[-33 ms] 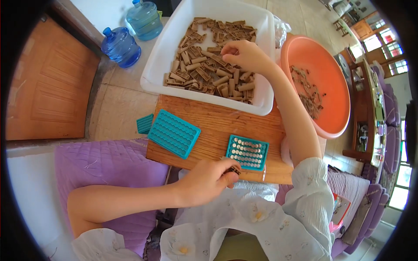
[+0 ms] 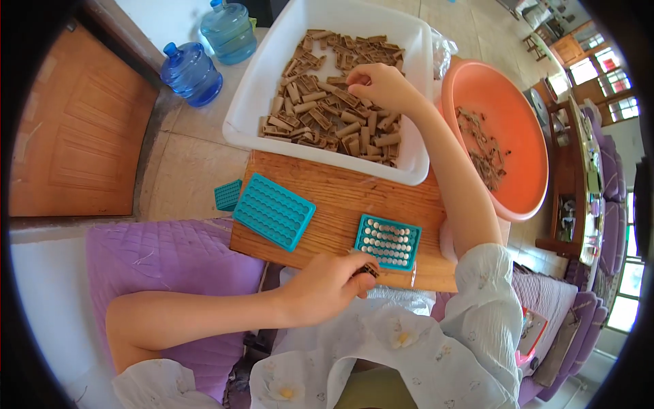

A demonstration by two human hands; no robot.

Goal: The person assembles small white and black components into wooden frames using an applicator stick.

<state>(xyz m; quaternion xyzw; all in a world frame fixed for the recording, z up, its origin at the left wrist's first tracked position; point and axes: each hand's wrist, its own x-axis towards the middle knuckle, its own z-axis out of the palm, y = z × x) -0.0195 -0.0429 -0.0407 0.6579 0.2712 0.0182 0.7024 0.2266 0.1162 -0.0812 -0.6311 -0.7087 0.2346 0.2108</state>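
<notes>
1. My right hand (image 2: 379,83) is reaching into the big white rectangular plastic tub (image 2: 253,102), with its fingers curling down and closing narrowly on the heap of small brown ribbed pieces (image 2: 334,112) near the tub's far right part; I cannot tell whether one piece is actually pinched.
2. My left hand (image 2: 325,286) is resting at the near edge of the wooden board (image 2: 340,198), closed around a small dark brown piece (image 2: 368,269) that is poking out past my fingertips.
3. That piece is lying just beside the near corner of the small teal square tray filled with rows of round silvery ends (image 2: 388,242).
4. A larger teal plastic tray with empty ribbed rows (image 2: 273,210) is sitting tilted on the left part of the board, well apart from my left hand.
5. Another small teal piece (image 2: 227,195) is lying just off the board's left edge, on the tiled floor.
6. A round orange plastic basin (image 2: 518,136) holding a few brown scraps is standing to the right of the tub, behind my right forearm.
7. Two blue water bottles (image 2: 191,73) are standing on the floor beyond the tub's left corner, beside a brown wooden door (image 2: 75,143).
8. A purple quilted cushion (image 2: 163,259) is lying under my left forearm.
</notes>
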